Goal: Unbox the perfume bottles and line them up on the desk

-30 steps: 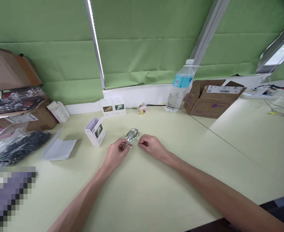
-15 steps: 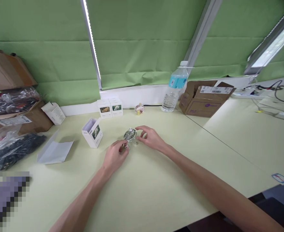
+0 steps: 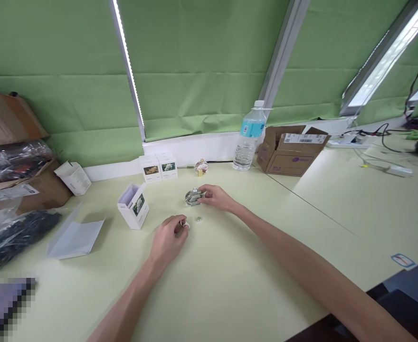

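A flat, rounded glass perfume bottle [image 3: 192,198] with a silver neck stands on the table. My right hand [image 3: 218,197] has its thumb and fingers closed on the bottle's right side. Nearer to me, my left hand [image 3: 168,237] pinches a small shiny piece [image 3: 185,223], perhaps a cap; the fingers partly hide it. Between the hands lies a small round silver part [image 3: 199,219], touched by neither. An opened white box [image 3: 134,209] with a flower picture stands to the left.
Two white boxes [image 3: 159,167] and a pinkish bottle with a gold part [image 3: 201,167] stand by the wall. Farther right are a water bottle [image 3: 246,142] and an open carton [image 3: 289,154]. Folded white paper [image 3: 79,237] and bagged dark items [image 3: 20,232] lie left.
My right hand has closed on the perfume bottle's side. My left hand, with the small shiny piece, has drawn away from the bottle toward me. The view has shifted slightly.
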`<state>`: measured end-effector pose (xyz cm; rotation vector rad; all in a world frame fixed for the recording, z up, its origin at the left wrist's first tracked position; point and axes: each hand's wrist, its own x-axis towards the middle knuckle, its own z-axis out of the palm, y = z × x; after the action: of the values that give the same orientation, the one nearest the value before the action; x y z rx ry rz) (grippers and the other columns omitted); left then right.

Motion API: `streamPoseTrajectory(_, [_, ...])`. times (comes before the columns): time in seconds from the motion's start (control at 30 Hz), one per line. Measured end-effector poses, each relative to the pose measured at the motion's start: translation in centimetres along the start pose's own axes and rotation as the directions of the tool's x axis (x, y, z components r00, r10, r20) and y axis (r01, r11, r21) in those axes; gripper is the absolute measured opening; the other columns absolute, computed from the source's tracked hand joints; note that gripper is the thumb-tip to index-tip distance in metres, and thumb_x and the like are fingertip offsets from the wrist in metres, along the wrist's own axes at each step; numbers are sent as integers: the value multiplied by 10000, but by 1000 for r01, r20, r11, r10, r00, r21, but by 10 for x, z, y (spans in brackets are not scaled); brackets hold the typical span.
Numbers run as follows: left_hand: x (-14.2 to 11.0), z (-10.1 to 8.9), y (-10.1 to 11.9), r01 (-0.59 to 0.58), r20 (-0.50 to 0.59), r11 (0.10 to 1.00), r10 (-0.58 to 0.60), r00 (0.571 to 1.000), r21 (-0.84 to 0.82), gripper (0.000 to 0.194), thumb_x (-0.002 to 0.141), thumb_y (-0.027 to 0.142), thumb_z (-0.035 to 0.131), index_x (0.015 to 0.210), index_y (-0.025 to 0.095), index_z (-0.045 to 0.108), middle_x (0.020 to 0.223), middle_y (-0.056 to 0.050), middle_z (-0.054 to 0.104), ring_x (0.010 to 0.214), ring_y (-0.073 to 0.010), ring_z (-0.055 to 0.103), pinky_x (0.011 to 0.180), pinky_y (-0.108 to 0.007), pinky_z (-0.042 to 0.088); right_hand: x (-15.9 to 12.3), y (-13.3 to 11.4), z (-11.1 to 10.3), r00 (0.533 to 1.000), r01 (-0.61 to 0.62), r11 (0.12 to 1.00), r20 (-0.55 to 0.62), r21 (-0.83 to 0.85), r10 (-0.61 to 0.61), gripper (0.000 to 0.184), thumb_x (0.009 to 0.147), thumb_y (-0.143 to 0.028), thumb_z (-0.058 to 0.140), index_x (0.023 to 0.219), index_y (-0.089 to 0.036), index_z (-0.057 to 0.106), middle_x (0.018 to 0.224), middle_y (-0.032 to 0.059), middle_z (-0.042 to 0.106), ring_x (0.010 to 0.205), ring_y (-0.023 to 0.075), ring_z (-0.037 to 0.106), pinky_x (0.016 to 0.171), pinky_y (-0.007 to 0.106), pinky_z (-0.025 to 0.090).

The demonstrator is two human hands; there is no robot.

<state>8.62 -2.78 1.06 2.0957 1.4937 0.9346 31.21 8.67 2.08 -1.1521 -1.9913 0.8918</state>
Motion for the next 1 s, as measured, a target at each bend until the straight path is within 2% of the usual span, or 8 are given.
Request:
streamPoseTrajectory(0.23, [0,0,0,2,-3,1000,-2,1000,-14,268,856,346,461,1020,222,632,898,-46,658,683,-157,553,640,-275,438,38,41,-44,975,-129,989,-189,-65,115,373,702,-317,639,1024,-128,628,710,7,609,560,113,516,506,215,379])
streamPoseTrajectory(0.37, [1,0,-1,5,4,1000,-5,1000,-23,267,857,356,463,1022,228,629,884,-44,658,674,-158,559,638,-274,437,57,53,-59,961,-161,985,-237,-63,142,376,706,-312,598,1032,-128,634,723,12,603,521,104,493,456,210,341])
streamPoseTrajectory(0.57, [1,0,-1,3,5,1000,-2,1000,-30,266,862,354,455,1028,235,625,891,-43,661,674,-159,553,633,-278,435,72,59,-60,955,-183,981,-245,-55,165,407,734,-274,532,1104,-146,644,641,-10,574,512,105,480,459,207,339])
streamPoseTrajectory(0.67, [1,0,-1,4,7,999,-3,1000,-35,282,861,356,450,1037,229,630,891,-50,658,667,-159,546,632,-286,438,76,59,-58,948,-204,976,-266,-76,177,388,745,-256,526,1100,-159,651,682,-3,610,525,103,483,473,207,353])
streamPoseTrajectory(0.77, [1,0,-1,12,5,999,-12,1000,-31,292,861,360,443,1041,229,631,888,-51,653,662,-160,543,628,-289,439,75,60,-55,925,-246,963,-323,-107,201,366,749,-258,556,1084,-142,647,846,39,664,572,110,515,494,209,377])
streamPoseTrajectory(0.87, [1,0,-1,9,5,1000,-9,1000,-22,286,863,361,445,1041,230,626,879,-46,655,664,-161,548,625,-285,438,69,59,-54,888,-305,944,-397,-127,233,425,770,-270,572,1160,-101,595,1037,115,655,642,127,562,529,213,407])
streamPoseTrajectory(0.93, [1,0,-1,1,2,1000,-1,1000,-21,276,864,354,449,1040,232,624,878,-42,659,673,-161,555,623,-278,436,60,55,-54,875,-334,932,-414,-141,251,436,794,-268,559,1191,-86,574,1058,147,647,658,134,581,545,218,419])
streamPoseTrajectory(1.0, [1,1,-2,-8,0,1000,8,1000,-20,266,865,347,455,1038,235,623,891,-39,663,679,-159,560,622,-272,436,49,47,-51,887,-340,926,-384,-163,258,380,803,-265,556,1133,-84,611,994,151,662,629,138,586,542,229,423])
